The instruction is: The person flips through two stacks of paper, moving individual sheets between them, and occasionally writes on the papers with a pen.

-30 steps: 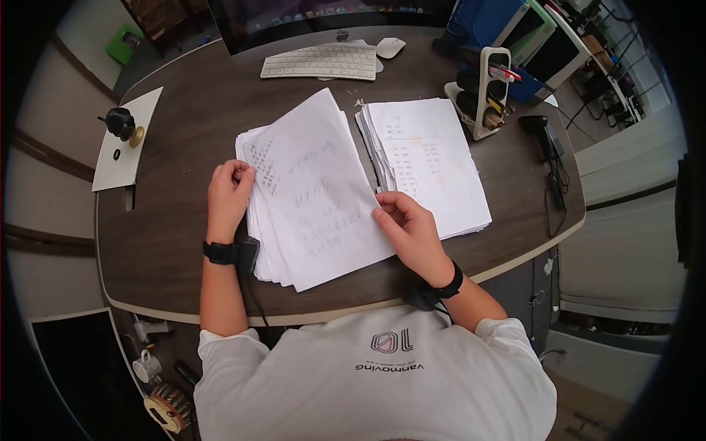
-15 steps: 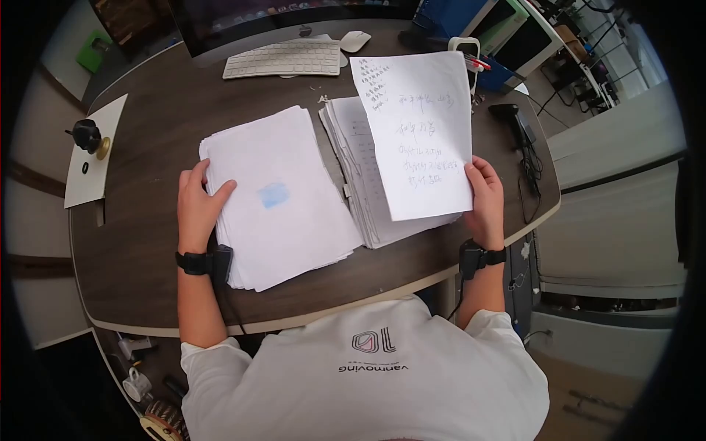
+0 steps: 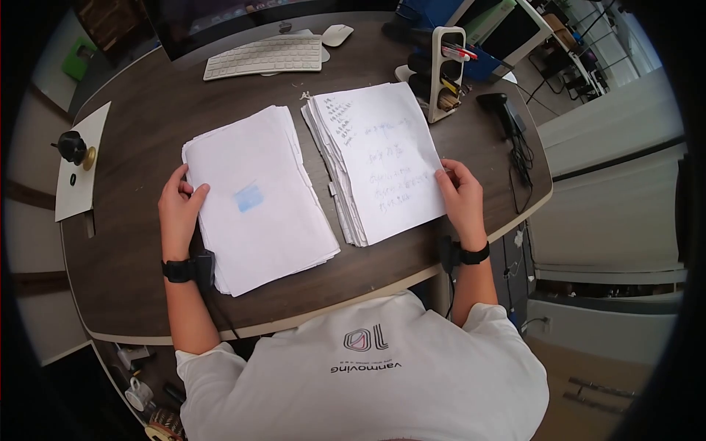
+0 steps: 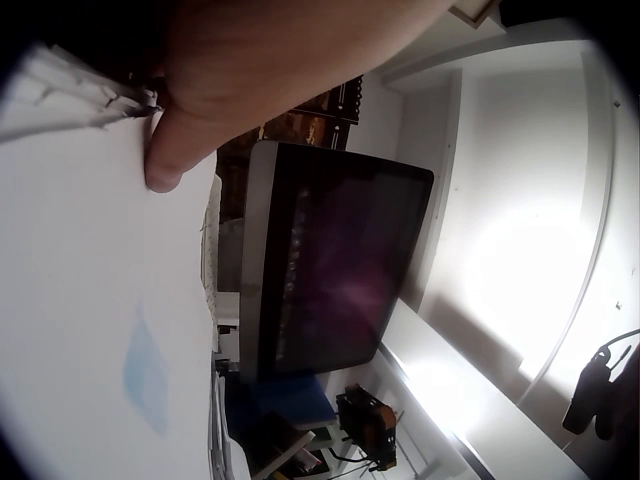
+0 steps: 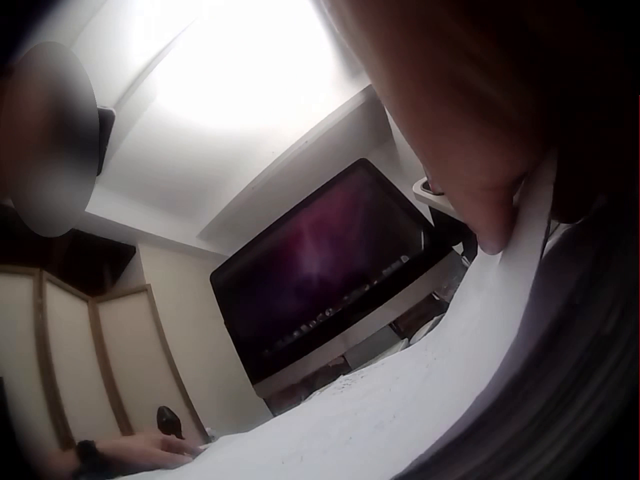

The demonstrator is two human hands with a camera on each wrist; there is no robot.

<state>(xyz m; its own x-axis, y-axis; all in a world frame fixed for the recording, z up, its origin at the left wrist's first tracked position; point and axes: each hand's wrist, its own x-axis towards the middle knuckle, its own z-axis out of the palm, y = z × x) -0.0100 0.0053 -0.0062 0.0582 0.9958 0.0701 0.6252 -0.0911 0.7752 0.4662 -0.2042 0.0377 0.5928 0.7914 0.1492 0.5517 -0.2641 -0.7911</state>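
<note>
Two stacks of paper lie side by side on the desk. The left paper stack (image 3: 257, 235) has a blank top page with a pale blue patch. My left hand (image 3: 178, 204) rests at its left edge, the thumb (image 4: 168, 165) on the page. Over the right paper stack (image 3: 331, 173) lies a handwritten sheet (image 3: 397, 158), whose right edge my right hand (image 3: 463, 197) pinches between thumb and fingers. From the right wrist view, that sheet curves up to the thumb (image 5: 490, 220). Both wrists wear black straps.
A white keyboard (image 3: 265, 59) and mouse (image 3: 337, 34) sit before the monitor (image 3: 243, 15). Beyond the right stack stands a white pen holder (image 3: 445, 73). A black handheld scanner (image 3: 504, 114) with its cable lies at right, and a small black-and-gold object (image 3: 73, 149) on a white board at left.
My right hand has carried the handwritten sheet from the left stack across and lowered it onto the right stack. The blue-patched page is now uncovered. My left hand stays at the left edge.
</note>
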